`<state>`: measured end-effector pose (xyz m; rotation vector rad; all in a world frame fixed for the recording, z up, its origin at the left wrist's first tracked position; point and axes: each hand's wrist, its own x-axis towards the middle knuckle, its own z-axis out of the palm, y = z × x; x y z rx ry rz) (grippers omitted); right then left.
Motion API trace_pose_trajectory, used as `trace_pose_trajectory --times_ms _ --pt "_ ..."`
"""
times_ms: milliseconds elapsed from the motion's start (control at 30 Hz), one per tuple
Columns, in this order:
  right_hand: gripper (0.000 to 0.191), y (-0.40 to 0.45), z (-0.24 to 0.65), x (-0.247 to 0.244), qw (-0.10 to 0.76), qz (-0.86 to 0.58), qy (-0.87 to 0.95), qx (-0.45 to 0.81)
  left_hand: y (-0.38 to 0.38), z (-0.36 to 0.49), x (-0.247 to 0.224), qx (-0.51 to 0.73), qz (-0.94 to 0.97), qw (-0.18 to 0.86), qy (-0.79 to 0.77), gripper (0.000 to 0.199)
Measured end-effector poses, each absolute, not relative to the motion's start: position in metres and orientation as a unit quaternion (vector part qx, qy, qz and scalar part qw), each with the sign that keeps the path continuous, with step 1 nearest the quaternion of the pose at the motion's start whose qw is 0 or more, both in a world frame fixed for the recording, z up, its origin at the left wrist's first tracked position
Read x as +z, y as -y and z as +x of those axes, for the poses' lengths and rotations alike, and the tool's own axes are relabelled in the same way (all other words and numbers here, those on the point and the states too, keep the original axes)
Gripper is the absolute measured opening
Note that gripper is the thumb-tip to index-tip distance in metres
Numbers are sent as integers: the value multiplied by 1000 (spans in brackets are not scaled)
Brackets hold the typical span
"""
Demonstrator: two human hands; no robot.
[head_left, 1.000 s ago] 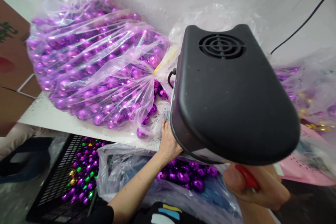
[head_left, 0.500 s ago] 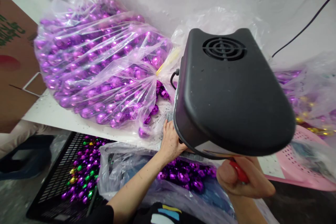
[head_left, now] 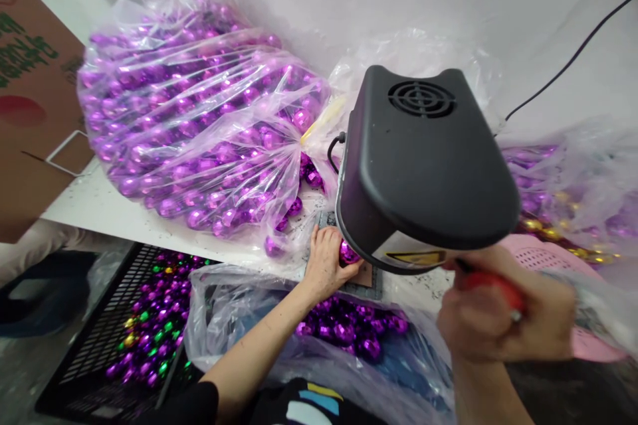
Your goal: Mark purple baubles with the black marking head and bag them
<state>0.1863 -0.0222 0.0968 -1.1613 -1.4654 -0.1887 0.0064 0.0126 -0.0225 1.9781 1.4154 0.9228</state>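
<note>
My left hand (head_left: 327,262) has its thumb and fingers closed round a shiny purple ball (head_left: 349,251) at the metal base plate (head_left: 371,282) of a black machine (head_left: 433,172). To the right of the machine's front, my right hand (head_left: 508,309) is wrapped round a red handle (head_left: 491,289); motion blurs it. A plastic bag with loose purple balls (head_left: 343,329) lies open below the base, against my body. Part of the base is hidden under the machine's housing.
A big tied bag of purple balls (head_left: 199,119) lies left of the machine. A black crate (head_left: 94,339) of coloured balls and a cardboard box (head_left: 34,93) are at the left; a pink basket (head_left: 543,255) is at the right.
My right hand has moved right with the red handle. The view has shifted, and the purple ball and base plate beside my left hand now show.
</note>
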Motion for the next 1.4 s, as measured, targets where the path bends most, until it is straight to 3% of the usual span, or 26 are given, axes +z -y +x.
trace_pose_trajectory --times_ms 67,233,433,500,700,967,1067,1133,1200,1300,1400 --pt "15 4 183 124 646 -501 567 -99 -14 6 -20 334 741 266 -519 40" --pt "33 -30 175 160 674 -522 523 -10 12 -7 -15 340 759 240 -500 44" --pt "42 -29 174 159 681 -530 506 1 87 -32 -25 243 836 228 -435 81" --pt "46 -28 174 159 674 -534 510 -7 96 -45 -25 266 828 239 -432 93" --pt "47 -32 174 159 673 -535 511 -19 39 -92 -15 461 487 211 -711 57" --pt "49 -33 173 160 674 -527 517 -6 -13 -87 -37 503 488 384 -602 77" --pt "49 -33 174 160 666 -533 522 -3 1 -89 -34 500 535 260 -629 80" --pt "48 -33 174 160 666 -536 519 -10 4 -93 -23 475 589 93 -647 70" --pt "47 -34 174 159 670 -529 520 -16 -2 -95 -9 400 682 -13 -611 44" --pt "47 -35 175 158 675 -518 526 0 -24 -96 8 198 803 -12 -562 24" --pt "49 -35 176 159 671 -520 527 31 -41 -93 14 42 816 6 -577 32"
